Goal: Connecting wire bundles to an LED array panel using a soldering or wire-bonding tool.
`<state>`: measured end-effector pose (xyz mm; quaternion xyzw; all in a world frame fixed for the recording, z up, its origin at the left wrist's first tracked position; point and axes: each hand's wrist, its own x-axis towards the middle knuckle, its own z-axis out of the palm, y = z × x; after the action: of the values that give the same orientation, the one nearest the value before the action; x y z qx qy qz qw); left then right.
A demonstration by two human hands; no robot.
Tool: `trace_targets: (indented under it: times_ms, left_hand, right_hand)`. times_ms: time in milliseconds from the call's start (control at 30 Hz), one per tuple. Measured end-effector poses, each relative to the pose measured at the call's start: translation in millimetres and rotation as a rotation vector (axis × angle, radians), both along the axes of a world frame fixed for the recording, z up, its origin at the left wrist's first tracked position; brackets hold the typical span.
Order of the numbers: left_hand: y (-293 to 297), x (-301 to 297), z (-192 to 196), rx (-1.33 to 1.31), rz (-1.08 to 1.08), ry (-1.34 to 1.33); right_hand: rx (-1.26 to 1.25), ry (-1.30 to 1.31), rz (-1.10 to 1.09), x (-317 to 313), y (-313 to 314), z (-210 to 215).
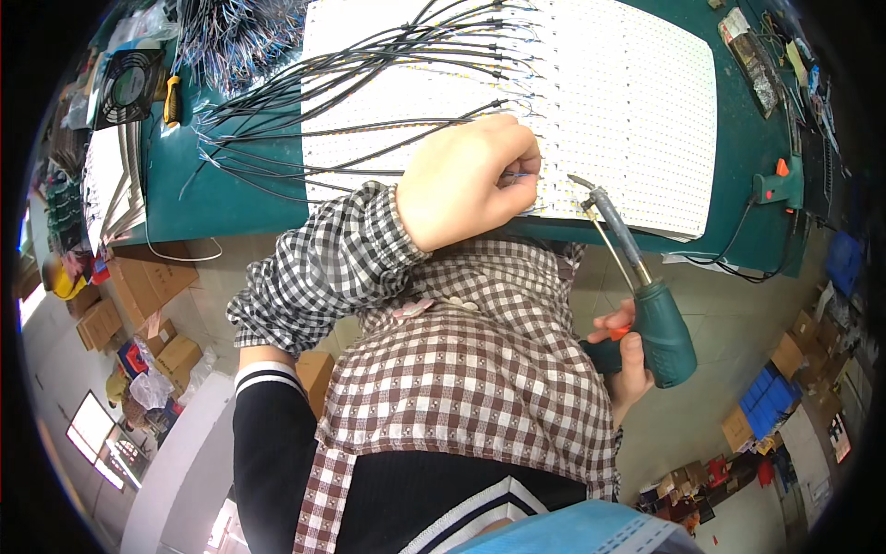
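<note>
My left hand point(466, 180) is curled over the near edge of a large white panel point(628, 102) of dotted strips and pinches a thin wire end against it. My right hand point(628, 365) grips a dark green soldering gun point(660, 328). Its metal tip point(583, 187) touches the panel just to the right of my left fingers. Several black wires point(369, 102) fan out leftward from the panel across the green table point(231, 198). My checked sleeves and apron fill the lower middle.
A bundle of blue-grey wires point(235, 37) and a black fan point(129, 83) lie at the table's back left. An orange-and-green glue gun point(780, 185) rests at the right edge. Cardboard boxes point(152, 277) and blue boxes point(766, 402) stand on the floor.
</note>
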<state>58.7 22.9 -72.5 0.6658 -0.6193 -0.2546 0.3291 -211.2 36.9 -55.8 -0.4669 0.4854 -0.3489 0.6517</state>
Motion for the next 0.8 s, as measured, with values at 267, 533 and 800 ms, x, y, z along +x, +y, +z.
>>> trace_targets:
  times_ms: [267, 533, 800]
  left_hand:
    - [-1, -1, 2, 0.027, 0.008, 0.012]
    - [-1, 0, 0, -0.003, 0.006, 0.017]
    - [0, 0, 1, 0.005, 0.010, 0.022]
  right_hand:
    - [0.075, 0.053, 0.097, 2, 1, 7]
    - [0.088, 0.060, 0.071, 8, -1, 8]
    - [0.076, 0.101, 0.089, 8, -1, 7]
